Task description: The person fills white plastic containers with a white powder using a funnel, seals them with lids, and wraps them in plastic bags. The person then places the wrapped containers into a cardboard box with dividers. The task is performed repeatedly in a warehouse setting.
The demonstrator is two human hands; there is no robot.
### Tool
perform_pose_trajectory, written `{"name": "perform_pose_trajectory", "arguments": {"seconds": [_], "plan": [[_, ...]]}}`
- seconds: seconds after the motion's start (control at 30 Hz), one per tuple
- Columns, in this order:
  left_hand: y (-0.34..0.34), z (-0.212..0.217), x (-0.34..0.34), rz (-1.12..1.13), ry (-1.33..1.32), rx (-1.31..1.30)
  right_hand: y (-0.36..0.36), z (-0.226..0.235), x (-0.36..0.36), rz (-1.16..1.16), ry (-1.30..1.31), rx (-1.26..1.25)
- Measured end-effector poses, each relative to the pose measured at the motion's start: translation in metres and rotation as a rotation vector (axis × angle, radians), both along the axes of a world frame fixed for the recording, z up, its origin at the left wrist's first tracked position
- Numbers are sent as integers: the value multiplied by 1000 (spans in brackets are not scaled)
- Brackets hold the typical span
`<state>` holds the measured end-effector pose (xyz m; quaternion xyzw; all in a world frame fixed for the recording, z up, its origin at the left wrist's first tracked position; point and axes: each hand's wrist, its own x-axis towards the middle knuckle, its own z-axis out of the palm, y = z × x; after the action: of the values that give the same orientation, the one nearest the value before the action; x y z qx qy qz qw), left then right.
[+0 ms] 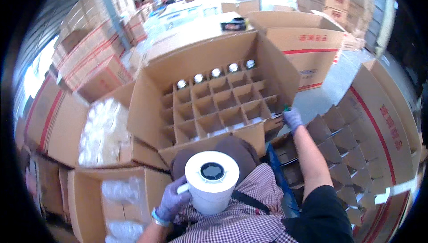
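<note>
Holding white jug (211, 181) upright by handle, left hand (171, 200) fingers closed round it, close to chest. Divided carton (214, 96) lies straight ahead; right hand (292, 119) fingers curled on its near-right corner.

Floor (332, 87): carrying open divider box (214, 96), closed box (307, 47) behind it, stacked cartons (89, 60) lining its left edge.

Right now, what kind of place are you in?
Probably a warehouse or packing room. Stacks of cardboard boxes stand all around, an open box with a divider grid holds a row of bottles, and my left hand holds a white jug.
</note>
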<state>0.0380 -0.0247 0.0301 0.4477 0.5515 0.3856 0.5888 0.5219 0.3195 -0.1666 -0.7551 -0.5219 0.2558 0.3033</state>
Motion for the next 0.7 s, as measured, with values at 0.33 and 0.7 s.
{"name": "perform_pose_trajectory", "arguments": {"seconds": [0.33,0.7], "plan": [[40,-59,-42,-439,-246,78,-219,326,-159,1347,121,441],[59,-56,-20,-583,-316,25,-263,314,-209,1895,-187,834]]}}
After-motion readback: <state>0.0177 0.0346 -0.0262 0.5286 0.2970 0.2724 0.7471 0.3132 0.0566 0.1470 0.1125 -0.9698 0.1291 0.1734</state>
